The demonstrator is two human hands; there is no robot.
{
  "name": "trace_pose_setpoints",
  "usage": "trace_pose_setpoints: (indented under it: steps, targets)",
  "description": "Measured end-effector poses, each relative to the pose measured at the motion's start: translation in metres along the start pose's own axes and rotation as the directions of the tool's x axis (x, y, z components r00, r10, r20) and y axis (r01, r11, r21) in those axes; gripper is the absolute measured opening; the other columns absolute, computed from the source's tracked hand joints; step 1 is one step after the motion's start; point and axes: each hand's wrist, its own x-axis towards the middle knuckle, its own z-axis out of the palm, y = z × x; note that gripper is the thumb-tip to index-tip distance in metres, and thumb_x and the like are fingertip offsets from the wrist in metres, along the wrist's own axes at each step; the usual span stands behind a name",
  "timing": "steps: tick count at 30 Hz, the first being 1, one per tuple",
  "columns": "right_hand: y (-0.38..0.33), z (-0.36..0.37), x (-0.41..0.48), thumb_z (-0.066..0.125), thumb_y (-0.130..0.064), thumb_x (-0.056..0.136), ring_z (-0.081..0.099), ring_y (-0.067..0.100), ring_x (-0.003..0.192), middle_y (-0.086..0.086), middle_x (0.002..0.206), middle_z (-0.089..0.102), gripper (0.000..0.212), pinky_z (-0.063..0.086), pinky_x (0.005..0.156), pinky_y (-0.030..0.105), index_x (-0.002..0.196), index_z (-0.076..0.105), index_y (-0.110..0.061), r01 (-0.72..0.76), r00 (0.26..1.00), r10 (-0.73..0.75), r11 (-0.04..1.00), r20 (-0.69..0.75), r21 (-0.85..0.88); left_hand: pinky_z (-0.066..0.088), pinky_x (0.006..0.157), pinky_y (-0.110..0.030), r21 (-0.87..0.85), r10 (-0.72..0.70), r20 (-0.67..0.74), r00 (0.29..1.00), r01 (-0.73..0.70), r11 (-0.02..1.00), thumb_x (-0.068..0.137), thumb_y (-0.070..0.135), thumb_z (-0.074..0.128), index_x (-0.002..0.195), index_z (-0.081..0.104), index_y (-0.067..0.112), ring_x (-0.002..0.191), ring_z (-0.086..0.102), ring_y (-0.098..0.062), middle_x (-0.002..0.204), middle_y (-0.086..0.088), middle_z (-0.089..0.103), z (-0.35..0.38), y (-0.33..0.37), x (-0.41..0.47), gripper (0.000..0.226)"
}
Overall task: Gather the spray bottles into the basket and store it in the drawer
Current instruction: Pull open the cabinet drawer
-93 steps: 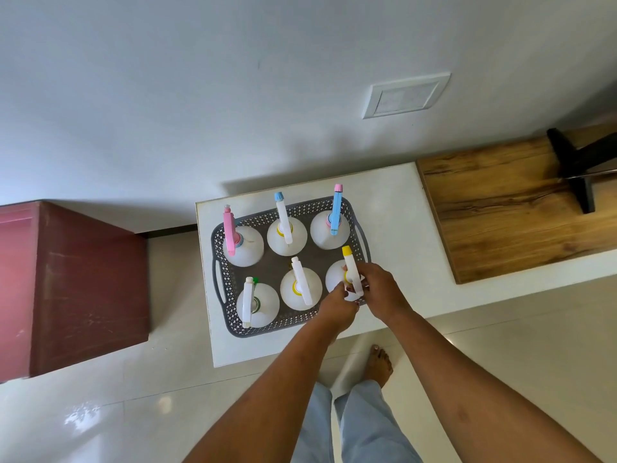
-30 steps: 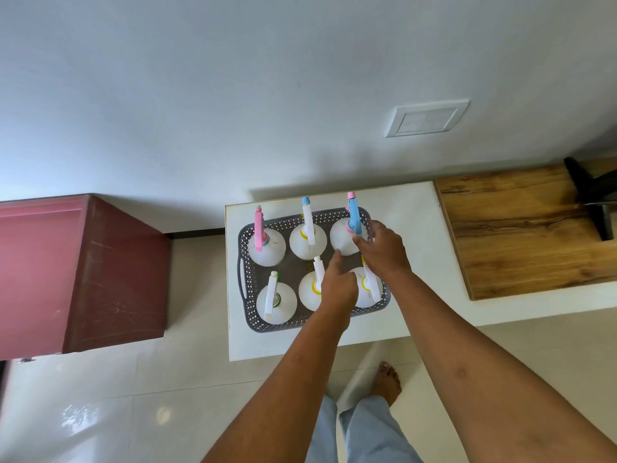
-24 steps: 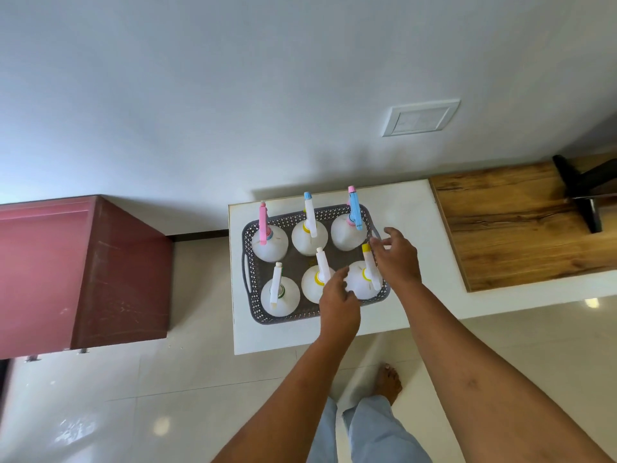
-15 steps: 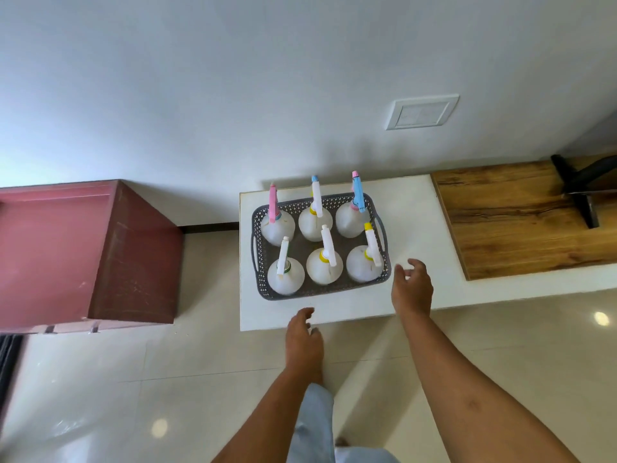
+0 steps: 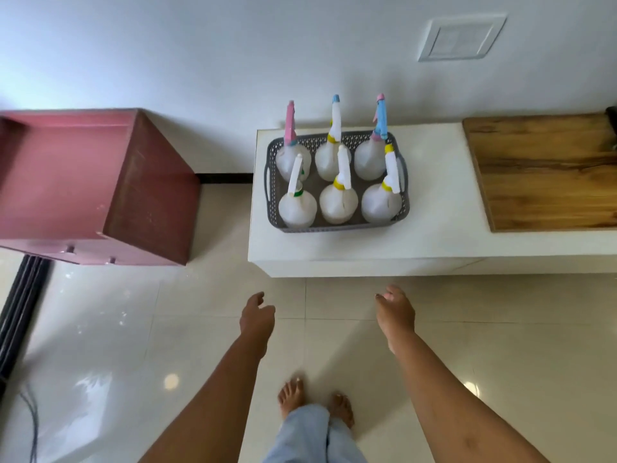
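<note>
A grey perforated basket point(image 5: 404, 182) stands on the left end of a white counter point(image 5: 444, 208). Inside it stand several white spray bottles in two rows, among them one with a pink nozzle point(image 5: 289, 128), one with a blue nozzle point(image 5: 380, 116) and one with a yellow-tipped nozzle point(image 5: 390, 168). My left hand point(image 5: 256, 319) and my right hand point(image 5: 395, 310) hang over the floor well in front of the counter, both empty with fingers loosely apart. The pink drawer cabinet point(image 5: 90, 182) stands to the left of the counter.
A wooden slab point(image 5: 541, 172) covers the counter's right part. A white wall plate point(image 5: 462, 38) sits on the wall above. A black rail point(image 5: 20, 309) runs along the floor at the left. Glossy tiles spread around my bare feet point(image 5: 314, 401).
Both hands let go of the bottles and pulled back from the basket to over the floor. I have stepped back, so the counter and the cabinet now lie farther ahead.
</note>
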Motion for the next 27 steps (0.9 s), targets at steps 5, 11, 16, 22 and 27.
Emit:
trace_pose_setpoints:
  steps: [5, 11, 16, 22, 27]
  targets:
    - [-0.008, 0.038, 0.023, 0.044, -0.012, 0.093, 0.043, 0.026, 0.131, 0.007, 0.149, 0.038, 0.054, 0.038, 0.109, 0.039, 0.145, 0.028, -0.014, -0.098, 0.992, 0.079, 0.977, 0.102, 0.191, 0.037, 0.11, -0.047, -0.147, -0.02, -0.018, 1.0, 0.018, 0.989, 0.091, 0.001, 0.043, 0.142, 0.037, 0.016, 0.13, 0.042, -0.026, 0.147, -0.004, 0.04, -0.005, 0.004, 0.043, 0.054]
    - [-0.021, 0.083, 0.054, 0.044, 0.004, 0.091, 0.041, 0.019, 0.126, 0.004, 0.152, 0.029, 0.065, 0.039, 0.109, 0.037, 0.148, 0.021, -0.016, -0.265, 0.962, 0.177, 0.784, 0.207, 0.562, 0.039, 0.094, -0.035, -0.22, -0.019, 0.027, 0.999, 0.025, 0.975, 0.088, -0.011, 0.032, 0.148, 0.026, 0.017, 0.129, 0.041, -0.025, 0.155, -0.001, 0.029, 0.004, -0.004, 0.089, 0.067]
    - [-0.03, 0.102, 0.073, 0.042, 0.014, 0.085, 0.042, 0.023, 0.116, 0.009, 0.147, 0.033, 0.074, 0.042, 0.106, 0.038, 0.148, 0.021, -0.02, -0.282, 0.96, 0.206, 0.696, 0.192, 0.661, 0.037, 0.088, -0.034, -0.276, 0.005, 0.039, 0.999, 0.006, 0.961, 0.084, -0.014, 0.03, 0.148, 0.027, 0.021, 0.112, 0.041, -0.021, 0.151, 0.004, 0.033, 0.004, 0.006, 0.116, 0.073]
    - [-0.026, 0.116, 0.092, 0.043, 0.016, 0.079, 0.042, 0.022, 0.105, 0.009, 0.119, 0.038, 0.053, 0.047, 0.097, 0.037, 0.118, 0.045, -0.02, -0.306, 0.952, 0.224, 0.679, 0.208, 0.667, 0.044, 0.08, -0.029, -0.256, 0.046, 0.089, 0.995, -0.022, 0.966, 0.074, -0.017, 0.024, 0.136, 0.043, 0.02, 0.085, 0.049, -0.012, 0.115, -0.001, 0.055, 0.005, 0.01, 0.142, 0.075]
    - [-0.023, 0.126, 0.101, 0.04, 0.016, 0.075, 0.043, 0.011, 0.077, 0.001, 0.09, 0.042, 0.047, 0.046, 0.102, 0.043, 0.106, 0.04, -0.02, -0.298, 0.954, 0.225, 0.661, 0.197, 0.689, 0.044, 0.092, -0.034, -0.182, 0.102, 0.088, 0.991, -0.084, 0.98, 0.079, -0.017, 0.025, 0.142, 0.035, 0.022, 0.11, 0.043, -0.016, 0.123, 0.005, 0.047, 0.009, 0.002, 0.148, 0.075]
